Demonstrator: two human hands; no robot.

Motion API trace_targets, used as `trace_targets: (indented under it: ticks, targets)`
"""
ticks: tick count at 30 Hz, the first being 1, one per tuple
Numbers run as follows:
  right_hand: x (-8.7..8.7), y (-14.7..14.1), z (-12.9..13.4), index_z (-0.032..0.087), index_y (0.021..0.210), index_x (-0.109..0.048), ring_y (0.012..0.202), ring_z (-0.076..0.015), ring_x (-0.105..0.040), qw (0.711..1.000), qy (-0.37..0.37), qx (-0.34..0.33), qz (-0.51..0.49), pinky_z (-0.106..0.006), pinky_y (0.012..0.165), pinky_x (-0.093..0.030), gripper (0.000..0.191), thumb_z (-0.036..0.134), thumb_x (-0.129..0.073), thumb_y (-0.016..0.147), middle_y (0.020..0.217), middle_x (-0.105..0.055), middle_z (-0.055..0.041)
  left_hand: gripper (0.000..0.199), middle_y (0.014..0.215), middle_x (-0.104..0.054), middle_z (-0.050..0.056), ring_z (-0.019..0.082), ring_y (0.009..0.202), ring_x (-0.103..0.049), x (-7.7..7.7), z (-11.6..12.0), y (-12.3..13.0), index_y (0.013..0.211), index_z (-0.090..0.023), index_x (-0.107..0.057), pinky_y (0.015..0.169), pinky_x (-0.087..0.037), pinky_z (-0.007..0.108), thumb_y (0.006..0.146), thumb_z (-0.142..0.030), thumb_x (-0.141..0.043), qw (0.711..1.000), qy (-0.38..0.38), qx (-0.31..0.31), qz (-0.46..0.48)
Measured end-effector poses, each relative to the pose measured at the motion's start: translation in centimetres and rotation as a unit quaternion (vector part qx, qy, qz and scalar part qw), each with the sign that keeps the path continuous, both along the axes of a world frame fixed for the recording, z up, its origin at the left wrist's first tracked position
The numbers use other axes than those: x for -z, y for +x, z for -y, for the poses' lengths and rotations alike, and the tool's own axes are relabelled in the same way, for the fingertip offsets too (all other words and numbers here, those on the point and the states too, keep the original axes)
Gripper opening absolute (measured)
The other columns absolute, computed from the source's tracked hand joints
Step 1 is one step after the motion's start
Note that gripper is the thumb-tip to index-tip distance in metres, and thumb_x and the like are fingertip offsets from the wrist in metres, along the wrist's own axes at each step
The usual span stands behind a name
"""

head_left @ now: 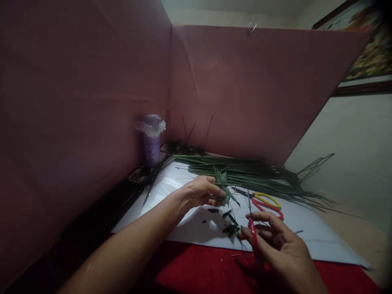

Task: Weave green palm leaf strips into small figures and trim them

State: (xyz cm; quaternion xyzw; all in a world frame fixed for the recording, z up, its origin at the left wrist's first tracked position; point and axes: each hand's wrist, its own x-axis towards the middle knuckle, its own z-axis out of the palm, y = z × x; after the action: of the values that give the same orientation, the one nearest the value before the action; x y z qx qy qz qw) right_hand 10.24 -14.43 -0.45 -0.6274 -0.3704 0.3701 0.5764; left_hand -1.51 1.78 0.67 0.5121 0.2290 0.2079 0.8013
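Observation:
My left hand (202,191) pinches a small folded green leaf figure (223,183) and holds it just above a white sheet (190,222). My right hand (277,244) is lower and to the right, its fingers curled around a pair of red-handled scissors (252,237) whose blades point up toward the leaf figure. Small dark leaf cuttings (230,226) lie on the sheet between the two hands. A second pair of scissors with red and yellow handles (267,203) lies on the sheet just beyond my right hand.
A pile of long green leaf strips (254,171) stretches across the back of the sheet. A purple cup with a plastic liner (151,141) stands in the corner of a pink partition (239,85). Red cloth (199,269) covers the near table edge.

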Motion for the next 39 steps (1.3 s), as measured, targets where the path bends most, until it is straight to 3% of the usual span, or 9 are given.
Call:
trace_targets:
  ticks: [4, 7, 12, 19, 25, 33, 36, 39]
  targets:
    - [-0.4, -0.3, -1.7, 0.021, 0.093, -0.047, 0.040, -0.0107, -0.050, 0.999, 0.036, -0.041, -0.001, -0.020, 0.039, -0.039, 0.041, 0.042, -0.070, 0.066, 0.054, -0.060, 0.0035, 0.018, 0.066, -0.063, 0.004, 0.011, 0.053, -0.059, -0.2, 0.6, 0.1, 0.072, -0.011, -0.055, 0.048, -0.039, 0.020, 0.059, -0.008, -0.067, 1.000, 0.011, 0.011, -0.001]
    - [-0.1, 0.0, -2.9, 0.020, 0.095, -0.046, 0.042, -0.0100, -0.053, 0.998, 0.057, -0.010, -0.018, -0.017, 0.042, -0.039, 0.042, 0.036, -0.071, 0.067, 0.052, -0.061, 0.0034, 0.022, 0.070, -0.064, 0.004, 0.013, 0.059, -0.060, -0.1, 0.9, 0.2, 0.076, -0.012, -0.056, 0.050, -0.040, 0.021, 0.058, -0.011, -0.069, 1.000, 0.015, 0.018, 0.009]
    - [0.2, 0.1, -3.6, 0.019, 0.096, -0.049, 0.037, -0.0049, -0.043, 0.991, 0.067, 0.036, -0.107, -0.012, 0.035, -0.026, 0.044, 0.032, -0.075, 0.062, 0.047, -0.056, 0.0066, 0.027, 0.074, -0.063, 0.005, 0.013, 0.062, -0.060, 0.5, 1.0, 0.6, 0.079, -0.013, -0.056, 0.052, -0.040, 0.022, 0.056, -0.011, -0.071, 1.000, 0.017, 0.006, 0.014]
    - [0.4, -0.1, -3.8, 0.019, 0.092, -0.050, 0.047, -0.0063, -0.050, 0.979, 0.086, 0.070, -0.172, -0.014, 0.042, -0.036, 0.046, 0.024, -0.077, 0.056, 0.064, -0.063, 0.0036, 0.031, 0.071, -0.060, 0.002, 0.009, 0.056, -0.055, 1.0, 0.9, 0.9, 0.080, -0.012, -0.058, 0.050, -0.039, 0.020, 0.053, -0.009, -0.072, 1.000, 0.018, -0.010, 0.018]
    - [1.0, -0.2, -3.8, 0.019, 0.096, -0.050, 0.052, -0.0111, -0.055, 0.988, 0.098, 0.039, -0.109, -0.020, 0.049, -0.041, 0.045, 0.023, -0.076, 0.060, 0.061, -0.062, 0.0038, 0.026, 0.067, -0.062, 0.002, 0.010, 0.056, -0.057, 1.6, 0.9, 1.3, 0.076, -0.012, -0.058, 0.049, -0.041, 0.020, 0.053, -0.009, -0.071, 0.999, 0.027, -0.023, 0.024]
    - [0.5, 0.3, -1.5, 0.021, 0.096, -0.050, 0.054, -0.0125, -0.055, 0.996, 0.076, 0.027, -0.031, -0.020, 0.046, -0.038, 0.046, 0.032, -0.076, 0.059, 0.061, -0.061, 0.0040, 0.017, 0.055, -0.057, 0.000, 0.009, 0.045, -0.052, 1.1, 1.3, 1.4, 0.063, -0.012, -0.053, 0.043, -0.037, 0.020, 0.053, -0.007, -0.066, 0.999, 0.030, -0.014, 0.033]
    - [0.4, 1.1, 0.1, 0.019, 0.087, -0.054, 0.048, -0.0111, -0.050, 1.000, 0.018, 0.008, -0.015, -0.019, 0.045, -0.036, 0.045, 0.035, -0.079, 0.053, 0.052, -0.057, 0.0043, 0.021, 0.061, -0.061, 0.002, 0.010, 0.048, -0.054, 1.1, 1.2, 1.3, 0.066, -0.012, -0.053, 0.045, -0.039, 0.020, 0.052, -0.006, -0.067, 0.999, 0.015, -0.021, 0.028]
    - [0.7, 2.0, 1.0, 0.018, 0.079, -0.054, 0.038, -0.0056, -0.037, 0.996, -0.048, -0.054, -0.057, -0.016, 0.039, -0.024, 0.045, 0.044, -0.078, 0.052, 0.043, -0.047, 0.0074, 0.023, 0.060, -0.061, 0.001, 0.009, 0.047, -0.054, 1.2, 1.1, 1.3, 0.067, -0.013, -0.052, 0.044, -0.038, 0.020, 0.052, -0.005, -0.068, 0.999, 0.011, -0.019, 0.031]
